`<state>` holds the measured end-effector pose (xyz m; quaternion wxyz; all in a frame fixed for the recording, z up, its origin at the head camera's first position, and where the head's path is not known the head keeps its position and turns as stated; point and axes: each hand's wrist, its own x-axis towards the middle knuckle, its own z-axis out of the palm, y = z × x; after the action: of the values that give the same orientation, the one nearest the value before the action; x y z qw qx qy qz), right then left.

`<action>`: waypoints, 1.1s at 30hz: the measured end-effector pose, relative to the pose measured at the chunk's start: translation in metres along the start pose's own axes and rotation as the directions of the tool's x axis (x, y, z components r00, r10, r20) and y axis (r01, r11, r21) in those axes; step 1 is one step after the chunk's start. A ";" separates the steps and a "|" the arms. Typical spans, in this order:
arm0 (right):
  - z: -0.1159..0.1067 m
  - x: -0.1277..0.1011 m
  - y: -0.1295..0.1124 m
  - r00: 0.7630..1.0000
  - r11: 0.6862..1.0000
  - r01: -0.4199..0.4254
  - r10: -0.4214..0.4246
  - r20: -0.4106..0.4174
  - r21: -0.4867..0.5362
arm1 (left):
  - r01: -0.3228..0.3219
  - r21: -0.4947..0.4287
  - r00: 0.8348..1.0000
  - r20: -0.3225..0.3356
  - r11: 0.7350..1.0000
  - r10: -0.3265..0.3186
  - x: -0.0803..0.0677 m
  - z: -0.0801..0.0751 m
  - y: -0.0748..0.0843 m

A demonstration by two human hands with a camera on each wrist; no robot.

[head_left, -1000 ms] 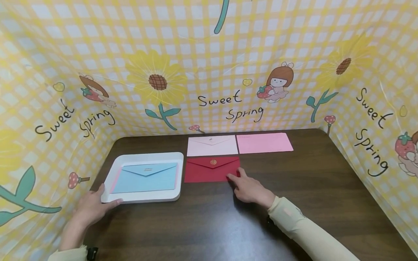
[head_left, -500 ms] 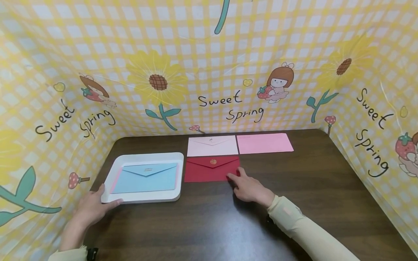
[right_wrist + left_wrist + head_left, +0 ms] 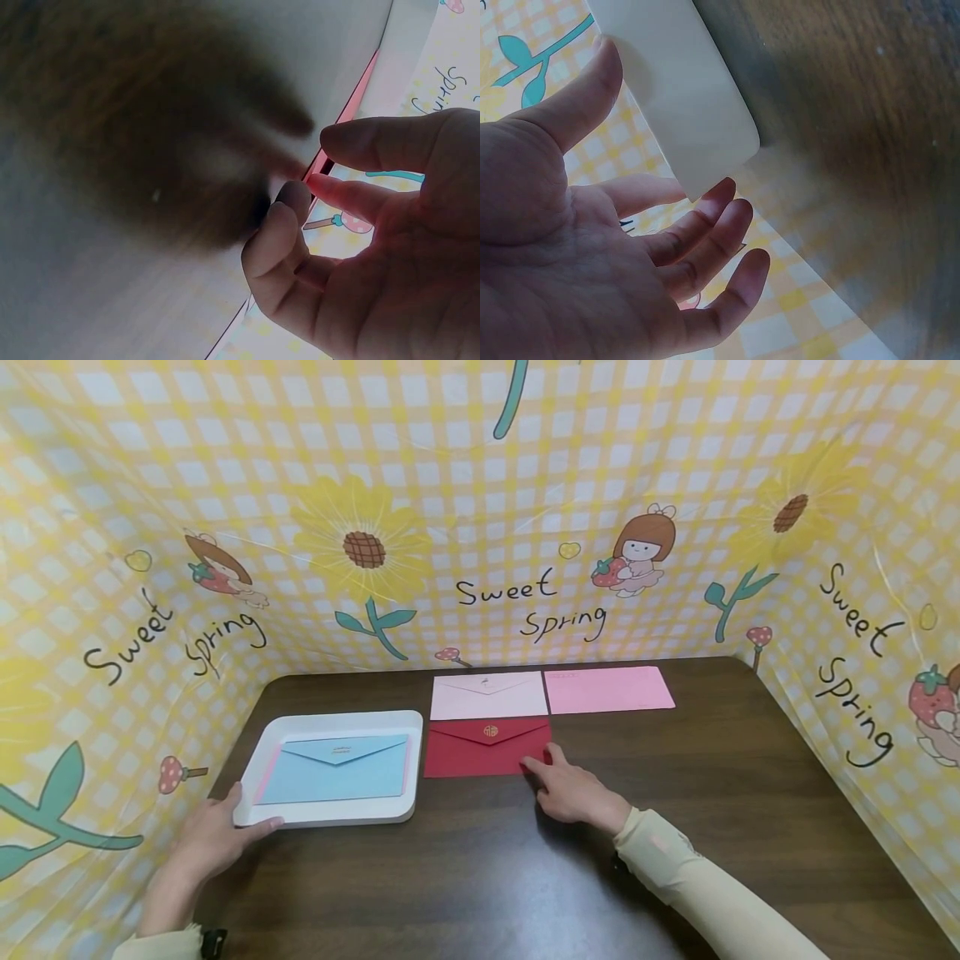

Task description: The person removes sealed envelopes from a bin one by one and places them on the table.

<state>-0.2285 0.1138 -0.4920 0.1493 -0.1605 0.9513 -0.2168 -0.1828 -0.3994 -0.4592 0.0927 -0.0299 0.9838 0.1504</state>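
At the left, a white rectangular tray [image 3: 333, 812] carries a light blue envelope [image 3: 341, 777] with a pink edge showing beneath it. My left hand [image 3: 206, 839] spreads thumb and index finger about the tray's near left corner. In the left wrist view the other fingers are bent loosely by the white wall [image 3: 682, 90]. A red envelope [image 3: 468, 756] with a gold emblem lies flat just right of the tray. My right hand [image 3: 573, 789] has its thumb on the lower right of this envelope and its index fingertip at the right edge, the two fingertips apart. Its remaining fingers are bent.
Behind the red envelope lie a pale pink envelope [image 3: 487, 700] and, to its right, a brighter pink one [image 3: 611, 689]. The dark wooden table [image 3: 720, 793] extends to the right and front. Checked yellow cloth [image 3: 495, 510] encloses the back and both sides.
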 end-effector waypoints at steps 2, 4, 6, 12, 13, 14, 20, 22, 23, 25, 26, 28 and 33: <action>0.000 0.000 0.000 1.000 1.000 0.004 -0.004 -0.002 0.002 | -0.001 0.003 1.000 0.000 1.000 0.001 0.000 0.000 0.000; 0.000 0.000 0.000 1.000 1.000 0.005 -0.005 -0.001 0.000 | -0.001 0.004 1.000 -0.001 1.000 0.001 0.000 0.001 -0.001; -0.001 -0.001 0.000 1.000 1.000 0.004 -0.004 -0.001 0.001 | -0.003 0.005 1.000 -0.002 1.000 0.003 0.000 0.001 -0.001; 0.000 -0.001 0.000 1.000 1.000 0.001 -0.001 0.002 -0.001 | -0.001 0.004 1.000 0.002 1.000 0.001 -0.001 0.001 -0.001; 0.000 -0.001 0.000 1.000 1.000 -0.002 0.002 0.004 -0.001 | 0.001 0.005 1.000 0.005 1.000 -0.001 -0.001 0.001 -0.001; 0.000 -0.001 0.000 1.000 1.000 -0.004 0.004 0.005 0.003 | 0.003 0.004 1.000 0.008 1.000 -0.003 -0.001 0.001 -0.001; 0.001 -0.001 0.000 0.999 0.999 -0.024 0.025 -0.021 0.042 | 0.004 0.005 1.000 0.009 1.000 -0.004 -0.002 0.001 -0.001; 0.000 -0.001 0.000 0.998 0.998 -0.028 0.031 -0.050 0.062 | 0.001 0.008 1.000 0.006 1.000 -0.001 -0.002 0.001 -0.001; 0.000 -0.002 0.000 0.997 0.997 -0.031 0.036 -0.067 0.073 | -0.001 0.008 1.000 0.005 1.000 0.001 -0.002 0.001 -0.002; -0.001 -0.003 -0.001 0.994 0.995 -0.034 0.044 -0.098 0.095 | -0.004 0.006 1.000 0.005 1.000 0.004 -0.001 0.001 -0.002; -0.001 -0.003 -0.001 0.993 0.994 -0.034 0.046 -0.110 0.104 | -0.005 0.005 1.000 0.004 1.000 0.005 -0.001 0.001 -0.002; -0.002 -0.004 -0.001 0.991 0.993 -0.035 0.049 -0.126 0.114 | -0.005 0.000 1.000 0.008 1.000 0.005 0.000 0.001 -0.002; 0.000 -0.003 0.001 0.987 0.992 -0.016 0.036 -0.157 0.126 | -0.005 0.003 1.000 0.014 1.000 0.005 0.001 0.000 -0.002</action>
<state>-0.2261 0.1154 -0.4917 0.0855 -0.1207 0.9468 -0.2858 -0.1835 -0.4010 -0.4602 0.0992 -0.0262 0.9834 0.1494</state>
